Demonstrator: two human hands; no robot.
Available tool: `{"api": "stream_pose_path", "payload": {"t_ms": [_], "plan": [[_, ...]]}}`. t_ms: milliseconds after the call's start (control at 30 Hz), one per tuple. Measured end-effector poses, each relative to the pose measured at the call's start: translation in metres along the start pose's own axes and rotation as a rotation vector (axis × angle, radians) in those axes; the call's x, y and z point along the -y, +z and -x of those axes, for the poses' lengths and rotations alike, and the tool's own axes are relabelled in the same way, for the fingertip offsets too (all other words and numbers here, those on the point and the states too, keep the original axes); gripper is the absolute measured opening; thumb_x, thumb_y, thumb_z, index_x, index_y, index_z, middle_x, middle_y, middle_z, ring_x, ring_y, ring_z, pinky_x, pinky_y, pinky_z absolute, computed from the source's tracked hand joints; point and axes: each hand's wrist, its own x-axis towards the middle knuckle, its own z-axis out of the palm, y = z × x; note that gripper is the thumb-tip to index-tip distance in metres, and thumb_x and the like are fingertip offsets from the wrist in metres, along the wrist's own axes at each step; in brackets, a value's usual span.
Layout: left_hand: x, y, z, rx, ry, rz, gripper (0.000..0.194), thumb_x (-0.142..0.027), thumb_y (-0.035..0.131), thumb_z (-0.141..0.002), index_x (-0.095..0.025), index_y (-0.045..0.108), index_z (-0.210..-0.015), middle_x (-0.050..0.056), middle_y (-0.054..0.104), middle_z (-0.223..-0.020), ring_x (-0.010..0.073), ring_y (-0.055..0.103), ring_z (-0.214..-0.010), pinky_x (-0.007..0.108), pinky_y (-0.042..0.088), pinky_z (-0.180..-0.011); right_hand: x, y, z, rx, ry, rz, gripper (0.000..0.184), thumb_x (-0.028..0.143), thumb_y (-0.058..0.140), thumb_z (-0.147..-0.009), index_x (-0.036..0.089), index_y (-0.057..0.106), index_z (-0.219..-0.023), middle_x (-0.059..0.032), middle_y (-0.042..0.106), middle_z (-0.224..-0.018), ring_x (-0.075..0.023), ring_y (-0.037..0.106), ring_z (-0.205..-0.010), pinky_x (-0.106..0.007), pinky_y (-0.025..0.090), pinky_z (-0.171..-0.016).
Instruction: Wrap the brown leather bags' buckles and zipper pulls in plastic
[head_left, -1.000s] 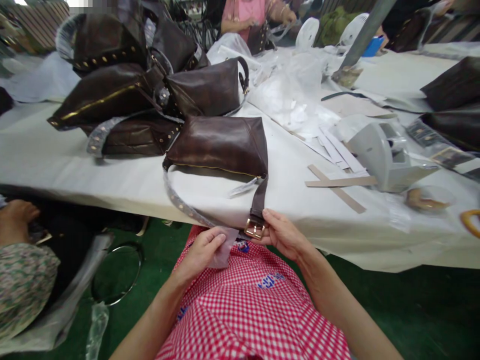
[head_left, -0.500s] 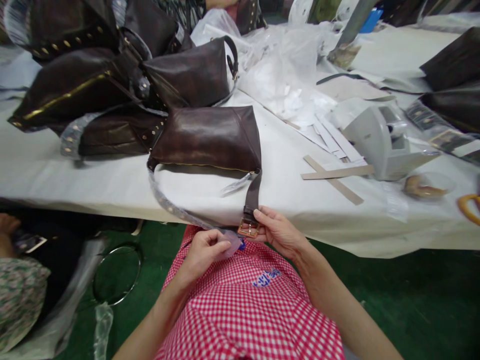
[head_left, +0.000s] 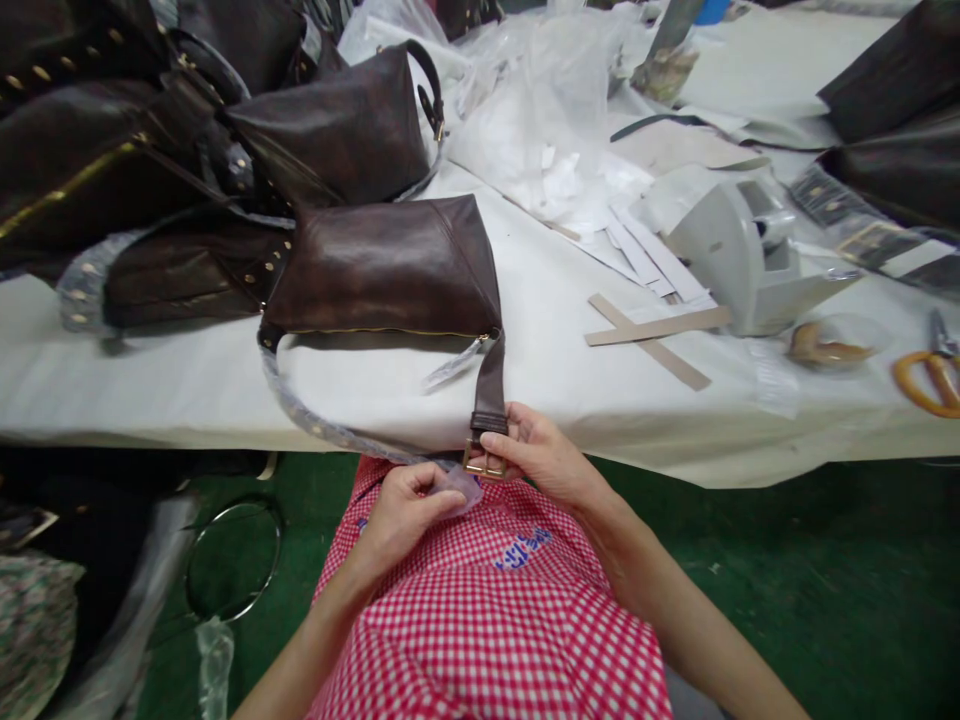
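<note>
A dark brown leather handbag [head_left: 386, 265] lies on the white-covered table, its zipper edge towards me. From its right end a short strap [head_left: 491, 380] hangs to the table's front edge and ends in a brass buckle [head_left: 484, 462]. My right hand [head_left: 544, 455] pinches the strap at the buckle between thumb and fingers. The long strap [head_left: 315, 420], wrapped in clear plastic, runs from the bag's left end to my left hand [head_left: 412, 505]. That hand is closed on the plastic-wrapped strap end, with loose film [head_left: 466, 490] sticking out beside the buckle.
More brown handbags [head_left: 337, 130] are heaped at the left. Crumpled clear plastic bags [head_left: 532, 95] lie at the back. To the right are crossed card strips [head_left: 652, 335], a grey tape dispenser [head_left: 750, 250] and orange-handled scissors [head_left: 926, 385]. A person's floral sleeve [head_left: 37, 630] shows at lower left.
The view has shifted slightly, so the table's things sit further left. Both hands keep their holds; the buckle is turned a little and sits close to the film in my left hand.
</note>
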Motion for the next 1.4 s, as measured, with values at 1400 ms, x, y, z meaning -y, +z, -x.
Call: {"api": "stream_pose_path", "payload": {"t_ms": [1400], "plan": [[-0.001, 0.023, -0.007, 0.116, -0.170, 0.568, 0.019, -0.025, 0.081, -0.061, -0.011, 0.069, -0.063, 0.002, 0.063, -0.069, 0.0117, 0.055, -0.063, 0.032, 0.050, -0.074, -0.011, 0.015, -0.010, -0.149, -0.135, 0.014, 0.035, 0.028, 0.080, -0.063, 0.018, 0.058, -0.090, 0.0005, 0.072, -0.080, -0.0134, 0.067, -0.067, -0.025, 0.054, -0.064]]}}
